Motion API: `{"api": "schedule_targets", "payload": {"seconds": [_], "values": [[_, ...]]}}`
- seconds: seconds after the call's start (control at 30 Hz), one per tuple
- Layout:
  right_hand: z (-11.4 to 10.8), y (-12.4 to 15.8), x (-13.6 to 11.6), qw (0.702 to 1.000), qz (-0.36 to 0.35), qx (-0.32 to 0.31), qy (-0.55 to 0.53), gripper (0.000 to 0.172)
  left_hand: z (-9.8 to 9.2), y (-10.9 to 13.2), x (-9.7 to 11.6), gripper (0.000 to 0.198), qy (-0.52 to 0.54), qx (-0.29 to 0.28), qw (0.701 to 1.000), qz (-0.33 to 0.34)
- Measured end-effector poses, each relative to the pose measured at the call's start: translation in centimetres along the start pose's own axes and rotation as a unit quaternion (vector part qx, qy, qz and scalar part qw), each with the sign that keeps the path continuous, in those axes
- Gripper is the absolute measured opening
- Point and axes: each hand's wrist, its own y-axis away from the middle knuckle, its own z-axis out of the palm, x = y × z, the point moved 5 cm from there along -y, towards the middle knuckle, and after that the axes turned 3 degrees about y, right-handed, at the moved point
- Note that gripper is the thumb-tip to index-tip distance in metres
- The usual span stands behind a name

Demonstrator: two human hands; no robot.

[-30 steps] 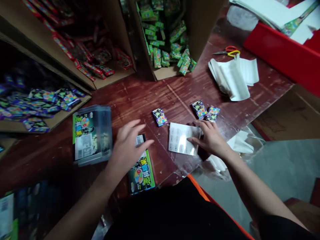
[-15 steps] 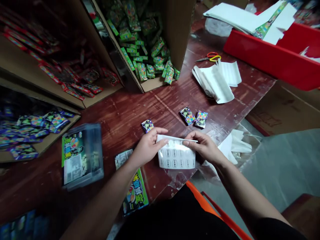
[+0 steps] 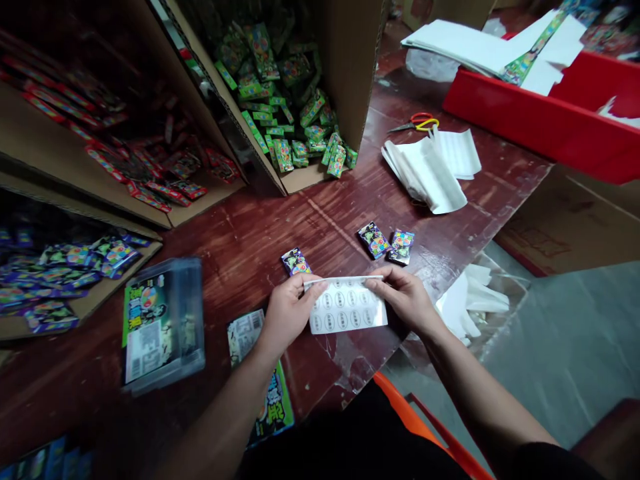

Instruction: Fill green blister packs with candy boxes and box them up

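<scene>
Both hands hold up a white sticker sheet (image 3: 346, 308) printed with rows of round labels. My left hand (image 3: 287, 313) pinches its left top corner, and my right hand (image 3: 404, 298) pinches its right top corner. The sheet hangs just above the dark red table (image 3: 250, 233). Three small colourful packets lie on the table beyond it: one (image 3: 295, 261) near my left hand and a pair (image 3: 386, 243) near my right. A flat green printed card (image 3: 260, 373) lies under my left forearm. A clear plastic box (image 3: 163, 323) with a green insert sits to the left.
Cardboard boxes lie open on their sides at the back: green packets (image 3: 295, 120), red packets (image 3: 145, 167), purple packets (image 3: 60, 267). White paper sheets (image 3: 430, 167) and scissors (image 3: 415, 123) lie at the right, beside a red bin (image 3: 540, 120). More white scraps (image 3: 470, 300) hang off the table's edge.
My left hand left the green card and took the sticker sheet's left corner. Both hands lifted the sheet off the table and now hold it upright.
</scene>
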Motion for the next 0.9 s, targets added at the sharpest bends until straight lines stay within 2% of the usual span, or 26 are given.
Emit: {"api": "schedule_targets", "payload": {"seconds": [0.13, 0.3, 0.4, 0.53, 0.63, 0.7, 0.73, 0.83, 0.9], "values": [[-0.2, 0.2, 0.2, 0.999, -0.021, 0.022, 0.011, 0.03, 0.2, -0.3, -0.3, 0.03, 0.024, 0.011, 0.999, 0.021], [-1.6, -0.2, 0.1, 0.998, 0.013, -0.017, 0.055, 0.045, -0.6, -0.5, -0.7, 0.03, 0.009, 0.032, 0.999, 0.019], [-2.5, -0.9, -0.8, 0.994, 0.009, -0.053, 0.095, 0.04, -1.0, -0.4, -0.5, 0.031, -0.023, 0.037, 0.999, 0.026], [-1.9, -1.7, -2.6, 0.982, -0.053, -0.125, 0.132, 0.027, -1.2, -0.1, -0.2, 0.03, -0.07, 0.044, 0.995, 0.053], [-1.7, -2.2, -3.8, 0.984, -0.113, -0.072, 0.122, 0.024, -1.6, 0.2, -0.4, 0.029, -0.085, 0.049, 0.993, 0.063], [-1.6, -2.5, -4.0, 0.985, -0.123, -0.028, 0.116, 0.021, -1.9, 0.3, -0.6, 0.029, -0.084, 0.049, 0.993, 0.06], [-1.4, -2.7, -3.8, 0.987, -0.112, -0.023, 0.11, 0.022, -2.0, 0.2, -0.8, 0.029, -0.08, 0.046, 0.994, 0.058], [-0.1, -3.2, -2.9, 0.99, -0.061, -0.09, 0.089, 0.048, -1.7, -0.1, -1.1, 0.029, -0.07, 0.036, 0.995, 0.06], [0.5, -3.3, -2.8, 0.989, -0.061, -0.113, 0.076, 0.057, -1.1, -0.3, -1.0, 0.028, -0.085, 0.031, 0.993, 0.069]]}}
